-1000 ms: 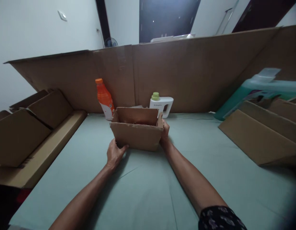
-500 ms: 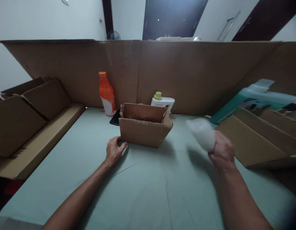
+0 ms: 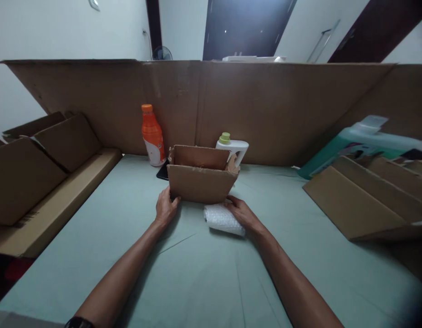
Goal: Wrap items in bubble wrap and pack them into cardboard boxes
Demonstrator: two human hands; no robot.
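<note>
A small open-topped cardboard box (image 3: 201, 184) stands on the cloth in front of me. My left hand (image 3: 165, 206) grips its lower left corner, thumb at the front and fingers around the side. At the lower right corner, my right hand (image 3: 241, 212) has its fingertips against the cardboard, its thumb low at the front. Just before the box lies a roll of bubble wrap (image 3: 222, 219), partly under the right hand and touching it. Behind the box stands a white bottle with a green cap (image 3: 234, 146); a dark phone (image 3: 162, 171) is partly hidden at its left.
An orange bottle (image 3: 152, 136) stands at the back left. A tall cardboard sheet (image 3: 265, 109) walls off the back. More cardboard boxes are at left (image 3: 74, 141) and right (image 3: 361, 200), a teal-liquid bottle (image 3: 333, 148) leaning behind the right ones. Pale green cloth (image 3: 204, 282) covers the surface.
My right hand has come left from beside the right-hand boxes, and the bubble wrap now lies before the small box. That box has shifted slightly left and back. My left hand stays at its corner.
</note>
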